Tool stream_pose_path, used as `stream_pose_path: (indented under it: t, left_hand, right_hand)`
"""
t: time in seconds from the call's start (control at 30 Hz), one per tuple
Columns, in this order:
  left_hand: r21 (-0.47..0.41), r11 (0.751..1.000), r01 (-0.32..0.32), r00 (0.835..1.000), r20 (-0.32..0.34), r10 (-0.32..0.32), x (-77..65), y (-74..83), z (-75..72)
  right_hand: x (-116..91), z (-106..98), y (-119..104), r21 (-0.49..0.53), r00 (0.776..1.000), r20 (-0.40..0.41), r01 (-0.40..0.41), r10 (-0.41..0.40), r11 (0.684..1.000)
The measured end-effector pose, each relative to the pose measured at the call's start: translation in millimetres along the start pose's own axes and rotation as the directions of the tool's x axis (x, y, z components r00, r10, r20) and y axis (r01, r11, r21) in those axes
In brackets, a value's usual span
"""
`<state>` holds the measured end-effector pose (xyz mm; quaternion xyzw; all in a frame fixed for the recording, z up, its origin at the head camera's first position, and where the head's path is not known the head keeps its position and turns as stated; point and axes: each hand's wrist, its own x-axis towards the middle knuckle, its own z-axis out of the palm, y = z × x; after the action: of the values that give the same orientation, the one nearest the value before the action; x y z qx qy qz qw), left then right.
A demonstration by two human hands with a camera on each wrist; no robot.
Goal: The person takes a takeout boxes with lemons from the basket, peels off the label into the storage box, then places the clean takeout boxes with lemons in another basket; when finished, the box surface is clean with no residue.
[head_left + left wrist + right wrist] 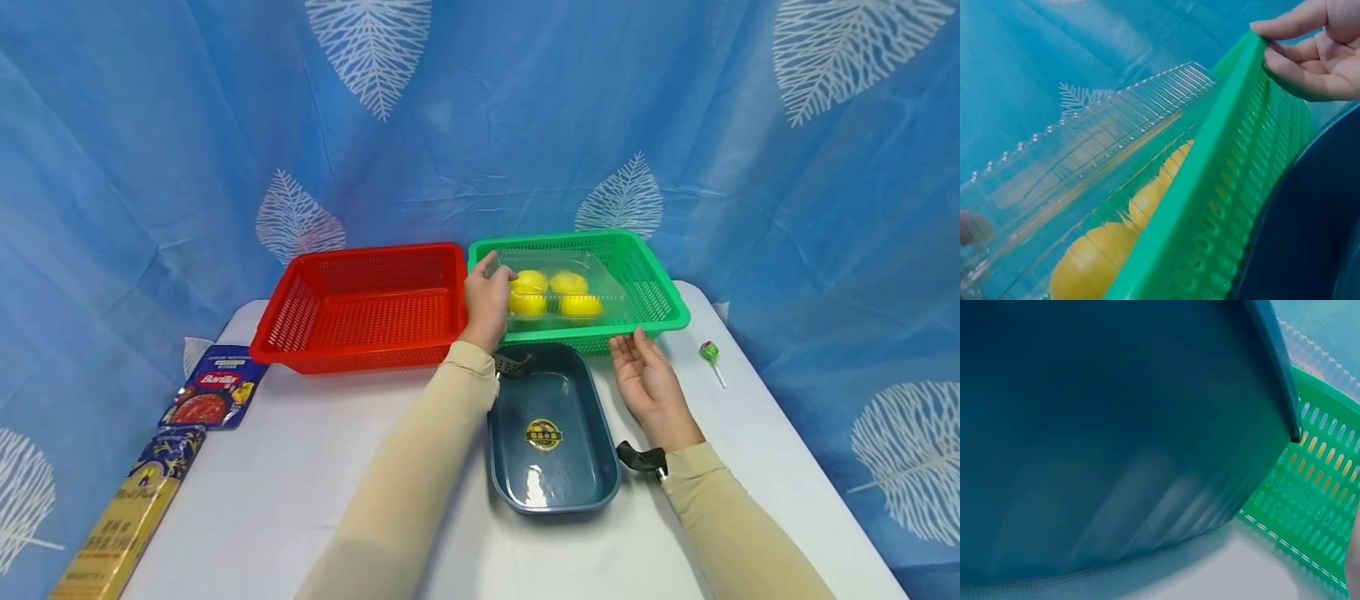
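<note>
A clear plastic box with several round yellow fruits lies tilted in the green basket. At the box's left end, my left hand grips its edge; in the left wrist view a fingertip shows blurred behind the clear plastic. My right hand pinches the basket's front rim, thumb on top and fingers underneath, as the left wrist view shows. Between my forearms stands a dark blue tray with a gold label on its floor; its side fills much of the right wrist view.
Left of the green basket stands a red basket. A blue Barilla packet and a long yellow pasta pack lie along the table's left edge. A green lollipop lies near the right edge. A blue curtain hangs behind.
</note>
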<state>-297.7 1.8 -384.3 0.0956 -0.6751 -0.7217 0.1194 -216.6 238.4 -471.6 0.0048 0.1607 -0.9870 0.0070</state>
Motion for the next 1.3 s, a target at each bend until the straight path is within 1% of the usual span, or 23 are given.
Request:
stream_pose_path:
  t: [0.1,0.2,0.27,0.43,0.53,0.63,0.7,0.77,0.8,0.87,0.9,1.0,1.03,1.1,1.13,1.17,1.2,1.23,1.27,1.3]
  left_hand:
    - [0.085,0.996,-0.002,1.0,0.009,0.002,2.0,0.2,4.9]
    - [0.168,0.986,-0.012,1.0,0.019,0.009,3.0,0.3,9.0]
    - [0.208,0.978,-0.02,1.0,0.025,0.015,3.3,-0.2,10.6]
    - [0.252,0.967,-0.046,0.998,0.049,0.035,3.3,-0.2,9.9]
    - [0.3,0.953,-0.048,0.996,0.082,0.024,3.5,1.7,8.5]
    - [0.385,0.922,-0.029,0.989,0.145,-0.029,5.0,1.6,7.9]
    - [0.461,0.888,-0.016,0.979,0.187,-0.079,6.9,0.4,7.8]
    - [0.519,0.855,-0.017,0.968,0.222,-0.115,8.8,-1.2,7.6]
    - [0.539,0.842,-0.017,0.964,0.233,-0.13,9.6,-2.0,7.3]
    - [0.575,0.818,-0.026,0.96,0.242,-0.14,10.2,-2.8,5.5]
    - [0.592,0.805,-0.036,0.96,0.244,-0.136,10.3,-3.2,3.9]
    - [0.614,0.786,-0.065,0.965,0.24,-0.107,9.5,-3.4,-2.4]
    - [0.616,0.784,-0.081,0.966,0.241,-0.09,9.0,-3.0,-4.8]
    - [0.605,0.788,-0.115,0.967,0.249,-0.05,7.9,-2.0,-9.2]
    - [0.59,0.797,-0.134,0.966,0.258,-0.029,6.9,-1.1,-11.4]
    - [0.58,0.797,-0.168,0.962,0.273,0.004,5.7,-0.3,-13.8]
    - [0.573,0.794,-0.204,0.956,0.292,0.034,3.9,0.6,-16.8]
    - [0.563,0.788,-0.249,0.945,0.319,0.07,1.4,2.0,-20.1]
    - [0.557,0.775,-0.298,0.931,0.349,0.107,-1.9,3.4,-23.3]
    - [0.555,0.754,-0.35,0.914,0.38,0.144,-5.5,4.5,-27.3]
  right_hand:
    - [1,1,0,0.005,1.0,-0.003,-0.003,0.003,1.0]
    - [0,1,1,0.008,1.0,-0.007,-0.003,0.003,1.0]
    - [0,1,2,0.007,1.0,-0.009,-0.001,0.001,1.0]
    - [-1,4,3,0.002,1.0,-0.01,0.002,-0.002,1.0]
    - [-1,5,2,0.006,1.0,-0.001,0.001,-0.001,1.0]
    - [-1,5,0,0.012,1.0,-0.002,0.003,-0.003,1.0]
    - [0,4,-1,0.011,1.0,-0.006,0.005,-0.005,1.0]
    - [0,4,-1,0.016,1.0,-0.006,0.004,-0.004,1.0]
    - [1,4,0,0.018,1.0,-0.006,0.004,-0.003,1.0]
    - [1,4,2,0.011,1.0,-0.007,0.004,-0.004,1.0]
    - [1,5,4,0.013,1.0,-0.006,0.001,-0.001,1.0]
    - [2,6,9,0.003,1.0,-0.007,-0.004,0.004,1.0]
    - [2,6,10,-0.002,1.0,-0.005,-0.007,0.007,1.0]
    - [3,6,13,-0.007,1.0,-0.001,-0.015,0.015,1.0]
    - [3,7,14,-0.013,1.0,-0.001,-0.017,0.017,1.0]
    - [4,7,15,-0.018,1.0,0.0,-0.017,0.017,1.0]
    - [4,7,16,-0.024,1.0,-0.002,-0.017,0.017,1.0]
    - [5,8,16,-0.027,1.0,-0.005,-0.017,0.017,0.999]
    - [5,8,16,-0.03,1.0,-0.009,-0.016,0.016,0.999]
    - [5,8,16,-0.031,1.0,-0.014,-0.014,0.014,0.999]
